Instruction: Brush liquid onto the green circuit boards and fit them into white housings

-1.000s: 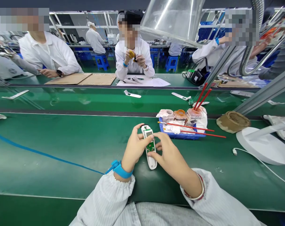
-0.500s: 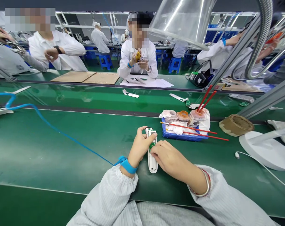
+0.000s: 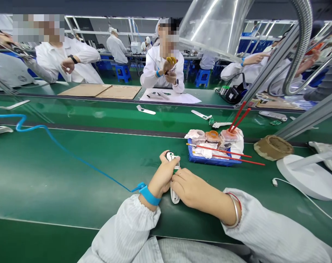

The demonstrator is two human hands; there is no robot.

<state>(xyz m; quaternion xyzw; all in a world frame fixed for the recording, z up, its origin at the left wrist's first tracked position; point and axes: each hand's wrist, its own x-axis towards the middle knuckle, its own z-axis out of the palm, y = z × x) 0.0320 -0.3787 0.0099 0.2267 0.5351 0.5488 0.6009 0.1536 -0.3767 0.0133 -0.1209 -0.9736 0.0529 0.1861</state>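
Note:
My left hand [image 3: 163,174] is closed round the upper part of a long white plastic housing [image 3: 175,198], with the thumb lying across its top end. The housing is open on its upper side, and a bit of green circuit board shows inside near the middle. My right hand [image 3: 192,187] is bent over the housing's middle, fingers drawn together and touching it. Whatever those fingertips pinch is hidden. The lower end of the housing sticks out below both hands, just above or on the green bench.
A blue tray [image 3: 210,160] holds jars, white wipes and red brushes, some overhanging its right side. Beyond it sit a tape roll [image 3: 274,147] and a white lamp base [image 3: 300,179]. A blue wrist cord [image 3: 80,160] crosses leftward. White parts [image 3: 146,110] lie on the belt; co-workers sit opposite.
My right hand has shifted slightly left and covers more of the housing's middle. The housing is tilted a little more. White parts on the belt have moved left.

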